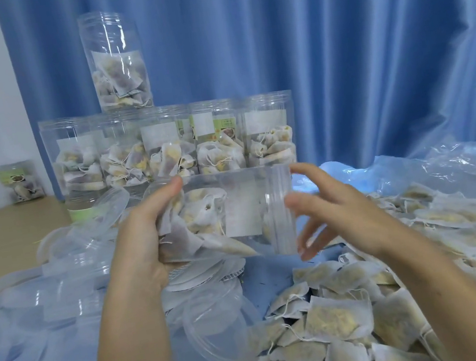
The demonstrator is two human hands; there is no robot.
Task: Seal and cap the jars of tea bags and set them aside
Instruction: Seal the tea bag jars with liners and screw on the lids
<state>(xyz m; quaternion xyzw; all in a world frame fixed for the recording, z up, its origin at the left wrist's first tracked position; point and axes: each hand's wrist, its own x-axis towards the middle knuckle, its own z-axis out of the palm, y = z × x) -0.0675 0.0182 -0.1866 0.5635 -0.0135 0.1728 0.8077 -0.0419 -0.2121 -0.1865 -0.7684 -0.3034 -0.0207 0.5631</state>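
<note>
A clear plastic jar point(229, 212) full of tea bags lies on its side in mid-air, its threaded mouth pointing right. My left hand point(144, 243) grips the jar's bottom end, thumb on top. At the jar's mouth my right hand point(327, 210) has its fingers spread and loosely curved around the rim; whether they touch it I cannot tell. Clear plastic lids point(70, 285) are piled at the left. Round foil seals point(201, 274) lie under the jar.
A row of filled, uncapped jars point(169, 144) stands at the back, one more jar point(115, 62) stacked on top. A small labelled jar point(20, 182) sits at far left. Loose tea bags point(358, 310) cover the plastic sheet at right. Blue curtain behind.
</note>
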